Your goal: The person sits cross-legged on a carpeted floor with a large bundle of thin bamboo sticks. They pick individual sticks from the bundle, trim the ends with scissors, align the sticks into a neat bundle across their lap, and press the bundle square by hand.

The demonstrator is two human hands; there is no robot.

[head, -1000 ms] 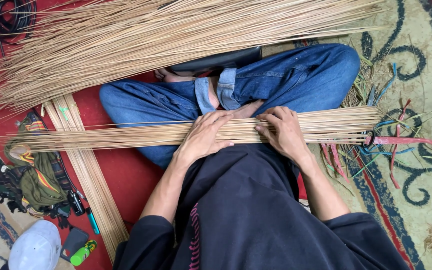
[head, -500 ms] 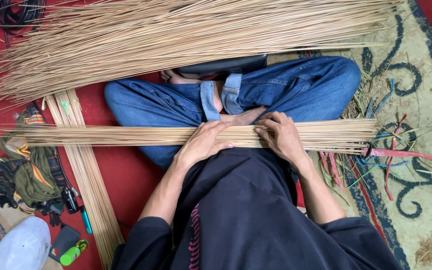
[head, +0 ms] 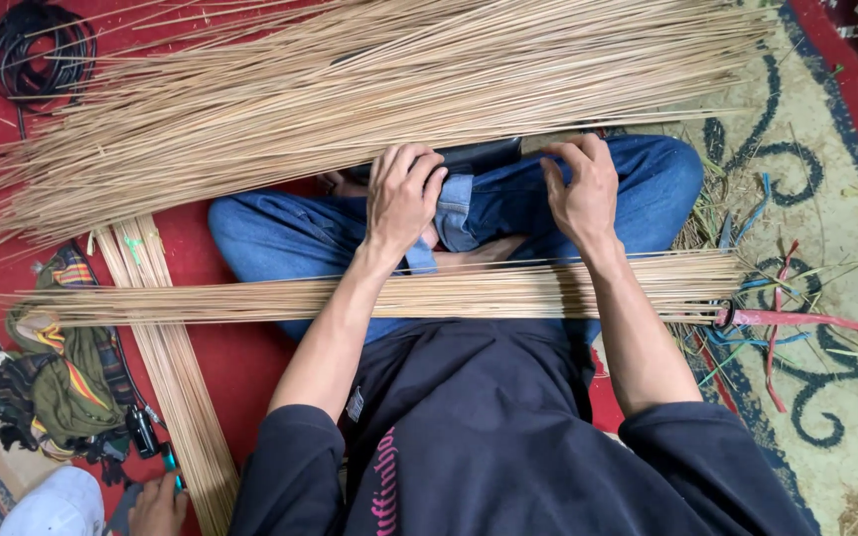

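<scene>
I sit cross-legged in blue jeans (head: 280, 233). A flat row of thin tan sticks (head: 250, 300) lies across my lap. A far bigger heap of the same sticks (head: 350, 89) spreads over the floor ahead. My left hand (head: 404, 194) rests on the rolled jeans cuff, fingers bent, tips at a dark flat object (head: 479, 154) under the heap's near edge. My right hand (head: 580, 184) reaches to that same edge, and its fingertips curl in among the sticks, so I cannot see whether it holds any.
A red-wrapped tool (head: 796, 320) lies at the lap row's right end on the patterned carpet (head: 826, 199). Flat tan strips (head: 166, 367), a green striped cloth (head: 62, 377), a black cable coil (head: 22, 60) and a white cap (head: 57, 506) sit left. Another person's hand (head: 156, 506) shows at the bottom left.
Both hands have left the row of sticks on my lap and moved forward to the near edge of the big heap. The lap row stays where it was.
</scene>
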